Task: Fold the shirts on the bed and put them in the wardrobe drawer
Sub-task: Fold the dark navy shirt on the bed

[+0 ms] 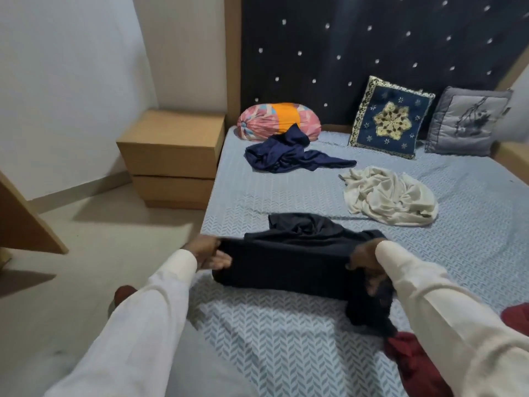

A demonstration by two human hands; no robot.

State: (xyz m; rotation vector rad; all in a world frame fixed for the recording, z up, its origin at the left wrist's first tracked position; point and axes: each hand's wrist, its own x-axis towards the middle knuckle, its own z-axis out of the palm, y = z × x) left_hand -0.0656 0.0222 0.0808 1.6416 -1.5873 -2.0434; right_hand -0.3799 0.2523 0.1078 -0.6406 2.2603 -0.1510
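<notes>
Head view, looking down over a bed [286,339] covered with a pale blue herringbone sheet. Both arms reach forward in white sleeves. A black shirt [286,265] is stretched between the two hands just above the near part of the bed. Its upper part trails onto the sheet behind in a rumpled heap, and a loose end hangs down below the right wrist. The left hand [210,252] has its grip closed on the shirt's left edge, with the fingers under the cloth and the thumb over it. The right hand [365,260] has its grip closed on the right edge, with the fingers curled into the fabric, though motion blur hides how they lie exactly. Three more garments lie unfolded on the bed. A navy shirt [286,154] is crumpled near the head end and touches a pink and orange bolster [274,118]. A cream shirt [392,196] is bunched up to the right of the middle, well apart from the black one. A dark red garment [412,359] lies at the near right edge, partly under the right sleeve and just beside the hanging end of the black shirt. A dark blue embroidered cushion [390,117] and a grey cushion [466,124] lean side by side against the dark studded headboard [343,38]. A light wooden bedside cabinet [171,144] stands on the floor [86,253] to the left of the bed, against the white wall. The edge of a slanting wooden panel [25,222] shows at the far left.
</notes>
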